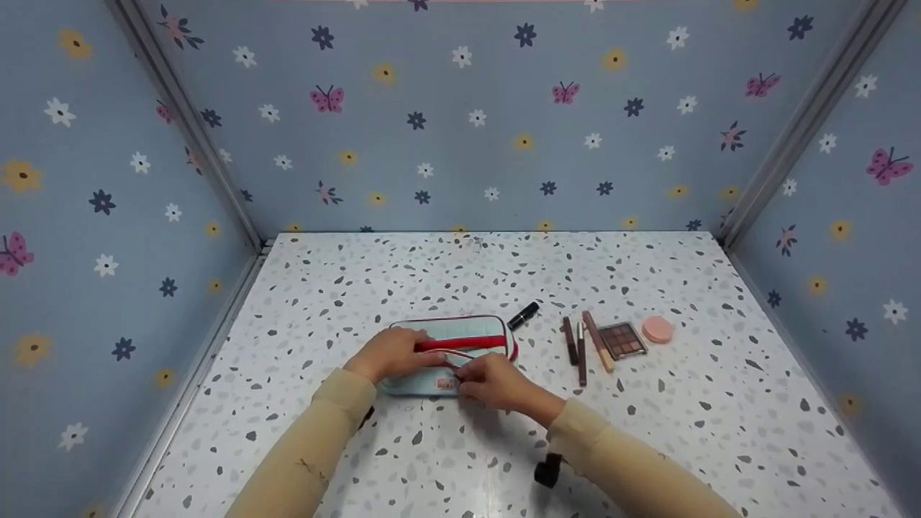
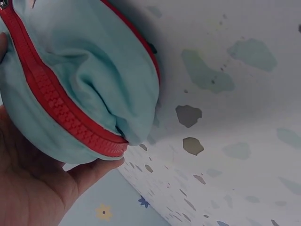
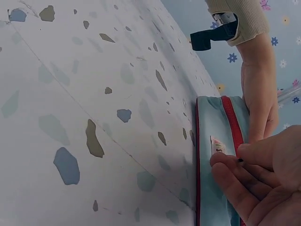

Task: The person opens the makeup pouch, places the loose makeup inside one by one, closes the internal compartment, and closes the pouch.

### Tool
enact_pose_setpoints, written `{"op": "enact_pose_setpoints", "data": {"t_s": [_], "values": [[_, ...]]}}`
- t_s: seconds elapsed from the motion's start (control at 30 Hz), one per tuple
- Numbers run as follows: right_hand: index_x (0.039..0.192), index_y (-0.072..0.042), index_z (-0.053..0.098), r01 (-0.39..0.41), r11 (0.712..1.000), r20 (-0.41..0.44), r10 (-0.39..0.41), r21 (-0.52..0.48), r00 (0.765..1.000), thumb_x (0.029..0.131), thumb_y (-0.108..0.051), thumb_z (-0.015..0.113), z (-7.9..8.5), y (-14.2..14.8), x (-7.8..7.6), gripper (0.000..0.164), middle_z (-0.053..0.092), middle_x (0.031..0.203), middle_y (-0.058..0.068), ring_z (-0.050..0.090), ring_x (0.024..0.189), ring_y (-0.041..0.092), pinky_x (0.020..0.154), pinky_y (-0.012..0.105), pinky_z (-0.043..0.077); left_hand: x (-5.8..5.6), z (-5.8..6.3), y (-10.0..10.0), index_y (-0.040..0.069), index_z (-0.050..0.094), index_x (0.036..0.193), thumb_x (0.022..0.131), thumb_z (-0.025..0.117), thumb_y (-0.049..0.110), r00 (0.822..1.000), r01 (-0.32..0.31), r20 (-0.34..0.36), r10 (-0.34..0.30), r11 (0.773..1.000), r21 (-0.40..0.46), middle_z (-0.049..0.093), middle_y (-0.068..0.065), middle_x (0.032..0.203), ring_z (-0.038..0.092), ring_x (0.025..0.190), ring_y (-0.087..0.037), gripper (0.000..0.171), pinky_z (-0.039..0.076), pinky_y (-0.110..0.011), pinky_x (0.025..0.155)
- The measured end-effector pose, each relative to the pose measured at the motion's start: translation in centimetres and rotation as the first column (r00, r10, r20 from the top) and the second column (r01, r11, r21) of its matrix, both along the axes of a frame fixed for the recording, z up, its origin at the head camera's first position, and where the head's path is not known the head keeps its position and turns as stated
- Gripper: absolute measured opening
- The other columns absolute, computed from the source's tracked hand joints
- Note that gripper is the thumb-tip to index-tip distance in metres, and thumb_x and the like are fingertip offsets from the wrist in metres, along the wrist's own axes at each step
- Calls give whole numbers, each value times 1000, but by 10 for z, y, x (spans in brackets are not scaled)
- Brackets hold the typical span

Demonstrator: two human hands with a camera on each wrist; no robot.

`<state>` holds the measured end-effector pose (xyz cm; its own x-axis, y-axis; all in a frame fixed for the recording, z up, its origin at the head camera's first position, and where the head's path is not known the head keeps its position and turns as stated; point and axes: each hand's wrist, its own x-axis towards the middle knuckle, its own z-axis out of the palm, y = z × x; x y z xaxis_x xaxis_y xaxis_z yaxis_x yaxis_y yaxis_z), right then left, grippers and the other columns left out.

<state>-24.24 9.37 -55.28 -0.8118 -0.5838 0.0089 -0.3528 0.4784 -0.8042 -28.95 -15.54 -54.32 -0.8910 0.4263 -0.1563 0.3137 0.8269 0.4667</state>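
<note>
A light blue pouch (image 1: 417, 387) with a red zipper (image 2: 51, 94) lies on the speckled tabletop. My left hand (image 1: 392, 354) holds the pouch at its left end, fingers reaching over the top near the zipper. In the left wrist view, a finger and the palm lie along its side. At the pouch's front, my right hand (image 1: 496, 381) pinches a small dark piece, seemingly the zipper pull (image 3: 241, 160), between thumb and fingers; most of it is hidden. A small label (image 3: 217, 145) shows on the pouch beside those fingertips. The inside of the pouch is out of sight.
Right of the pouch lie a black lipstick-like tube (image 1: 523, 315), slim brown cosmetic sticks (image 1: 582, 356), an eyeshadow palette (image 1: 623, 339) and a round pink compact (image 1: 658, 329). Floral-patterned panels (image 1: 460, 144) enclose the table at the back and sides.
</note>
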Motion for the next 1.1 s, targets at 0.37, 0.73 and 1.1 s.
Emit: {"op": "enact_pose_setpoints", "data": {"t_s": [0.37,0.73,1.1], "values": [[132,6,72,67,994,-54,-72,-83,996,96,-6,81,37,19,-21,39,79,120,22,78,108,34,95,45,64,1,0,-6,13,73,139,101,66,60,1000,9,19,-9,1000,11,67,-11,151,61,142,-33,61,44,-52,123],[147,4,63,70,998,-100,-69,4,993,93,-14,86,28,34,-38,61,66,148,22,62,137,43,113,61,51,-2,-4,-10,12,66,149,101,68,60,1000,9,20,-10,1000,2,54,-13,165,50,154,-36,68,38,-53,128],[154,-3,57,53,995,-99,-45,80,994,87,-28,93,11,39,-47,80,55,161,19,53,149,39,124,58,42,-1,-4,-9,12,62,153,100,68,61,999,20,-34,-22,999,-48,53,-14,165,48,155,-37,73,36,-53,129]]}}
